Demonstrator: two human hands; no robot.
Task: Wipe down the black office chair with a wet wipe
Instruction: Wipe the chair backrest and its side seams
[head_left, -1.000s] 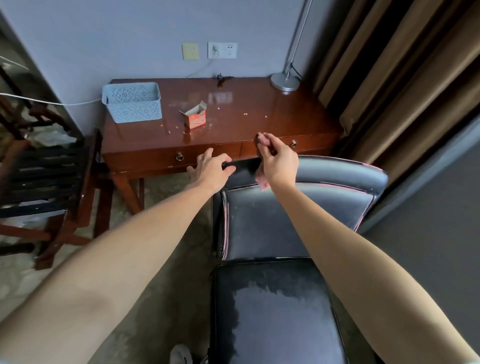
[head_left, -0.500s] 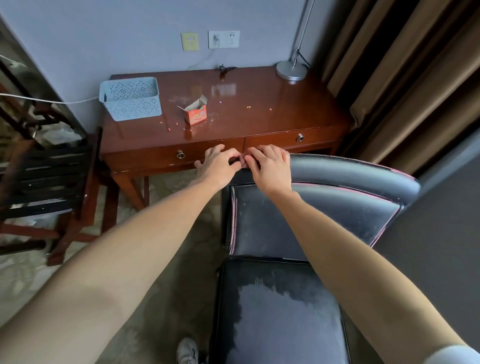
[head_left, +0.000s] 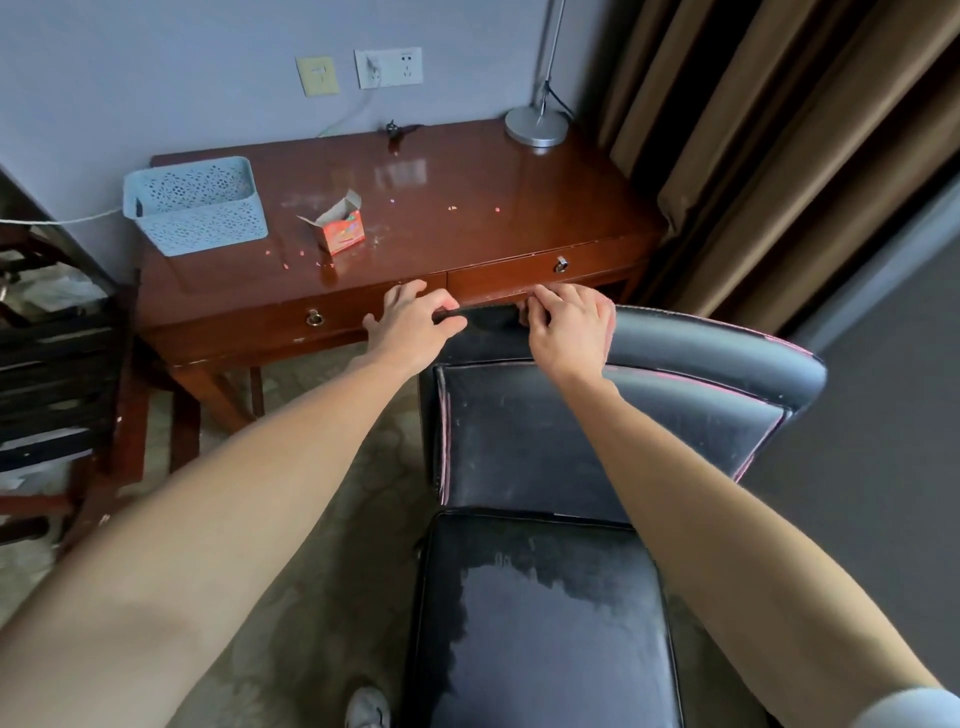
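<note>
left hand (head_left: 415, 325): clamped round the top rail's left corner, steadying.
right hand (head_left: 571, 327): fingers curled over the rail; wet wipe hidden, cannot confirm.
black office chair (head_left: 597, 441): backrest facing the desk (head_left: 467, 197).
step: likely wiping the rail.
next: sweep rightward, firm pressure.

**Black chair (head_left: 587, 447) held at the top of its back, wipe kept there**

The chair is stood upright and seen from the front, seat nearest. Its padding is black and glossy. The back's piping is worn to pink, and the seat is marked by a dull, streaked patch beside a shiny one. The wipe (head_left: 523, 313) is almost wholly hidden under the right hand (head_left: 569, 330) on the top rail, with only a scrap seen at the fingertips. The rail's left end is gripped by the left hand (head_left: 415, 325).
</note>
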